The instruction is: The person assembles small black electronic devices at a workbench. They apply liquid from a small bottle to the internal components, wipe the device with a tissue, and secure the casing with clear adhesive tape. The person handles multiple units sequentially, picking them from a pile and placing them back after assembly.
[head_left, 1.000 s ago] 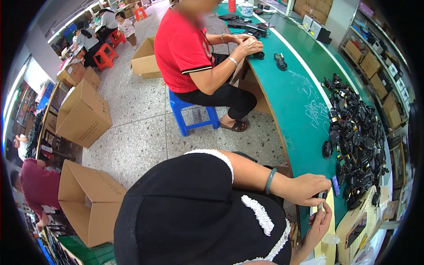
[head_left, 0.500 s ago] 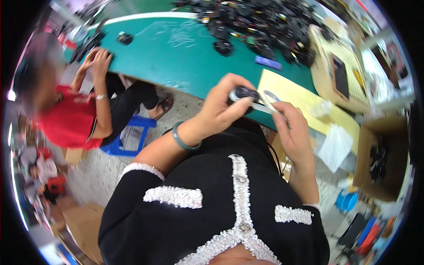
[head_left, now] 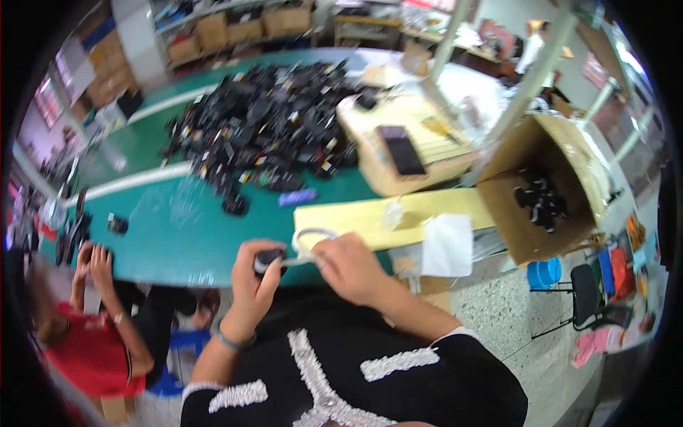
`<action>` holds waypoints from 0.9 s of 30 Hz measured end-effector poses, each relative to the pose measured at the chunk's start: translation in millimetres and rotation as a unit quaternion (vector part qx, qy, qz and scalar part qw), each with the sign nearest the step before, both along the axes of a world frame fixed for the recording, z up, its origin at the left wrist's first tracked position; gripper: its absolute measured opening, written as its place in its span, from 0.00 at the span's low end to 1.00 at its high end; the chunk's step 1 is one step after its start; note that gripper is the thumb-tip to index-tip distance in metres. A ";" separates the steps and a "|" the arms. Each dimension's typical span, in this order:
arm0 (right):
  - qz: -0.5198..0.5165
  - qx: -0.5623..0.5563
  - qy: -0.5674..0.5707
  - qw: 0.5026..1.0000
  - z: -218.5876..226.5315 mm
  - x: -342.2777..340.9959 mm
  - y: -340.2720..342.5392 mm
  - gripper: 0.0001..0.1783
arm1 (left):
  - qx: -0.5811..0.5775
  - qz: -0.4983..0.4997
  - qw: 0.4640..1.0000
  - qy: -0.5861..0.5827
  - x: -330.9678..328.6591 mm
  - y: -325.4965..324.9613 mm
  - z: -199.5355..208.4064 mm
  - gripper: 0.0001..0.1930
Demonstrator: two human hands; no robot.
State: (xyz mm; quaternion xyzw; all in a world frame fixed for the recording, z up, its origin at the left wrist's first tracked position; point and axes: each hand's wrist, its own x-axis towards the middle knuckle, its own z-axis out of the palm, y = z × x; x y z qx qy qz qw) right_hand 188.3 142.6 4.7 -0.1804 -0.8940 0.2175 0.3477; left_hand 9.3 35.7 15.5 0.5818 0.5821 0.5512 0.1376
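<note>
A small dark, rounded device [head_left: 267,260] is gripped between the thumb and fingers of my left hand [head_left: 247,290], just over the table's near edge. From it a narrow white strip [head_left: 297,261], which looks like tape, reaches across to my right hand [head_left: 353,268]. My right thumb and fingers are closed on that strip. Beside those fingertips, over the yellow board [head_left: 341,218], shows a pale ring [head_left: 302,235] like a tape roll. Whether the ring is held or lies on the board, I cannot tell.
Black devices [head_left: 263,121] are heaped on the green table [head_left: 153,249]. A purple block [head_left: 297,197], a cream case [head_left: 370,171] bearing a phone [head_left: 400,151], and a cardboard box [head_left: 498,220] with black parts stand around. At left sits a person in red [head_left: 96,356].
My view has swung right and up, bringing more of the box and the far shelves in. Both hands keep their hold on the device and the strip.
</note>
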 end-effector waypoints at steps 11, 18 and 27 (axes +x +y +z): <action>-0.030 -0.020 0.072 0.997 -11.7 -14.1 5.0 0.08 | 0.061 -0.022 0.997 0.038 6.3 4.2 -2.3 0.10; -0.047 -0.001 0.118 0.992 -2.5 -27.2 -6.5 0.07 | 0.101 -0.011 0.988 0.116 2.4 -4.9 7.9 0.10; -0.242 -0.020 0.154 0.958 -25.0 -39.7 39.9 0.04 | 0.148 -0.081 0.977 0.129 10.6 -23.5 22.9 0.11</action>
